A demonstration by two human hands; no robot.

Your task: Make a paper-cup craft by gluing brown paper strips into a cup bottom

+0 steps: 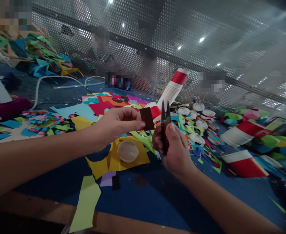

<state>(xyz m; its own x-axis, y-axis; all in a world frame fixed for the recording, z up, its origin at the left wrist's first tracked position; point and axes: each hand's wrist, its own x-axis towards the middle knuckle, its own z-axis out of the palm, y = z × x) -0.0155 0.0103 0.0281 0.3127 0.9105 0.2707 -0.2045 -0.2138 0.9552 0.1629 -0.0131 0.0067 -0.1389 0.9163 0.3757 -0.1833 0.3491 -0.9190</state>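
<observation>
My left hand [120, 125] pinches a small dark brown piece of paper [147, 119] between thumb and fingers. To its right, my right hand [173, 143] grips a pair of scissors [165, 112], blades pointing up and slightly parted. The brown paper is beside the blades, with a small gap between them. Below my hands, a yellow paper piece [115, 159] lies on the blue table, and a round whitish disc [128, 151] rests on it. Nearer the front are a light green paper piece [85, 201] and a small lilac scrap [108, 178].
Paper cups with red bands [173, 86] lean stacked behind my hands; another red-and-white cup [245, 164] lies at right. Paper scraps [104, 103] and several round white lids [184, 111] cover the middle. A white cable [49, 77] and a phone [120, 82] are at the back.
</observation>
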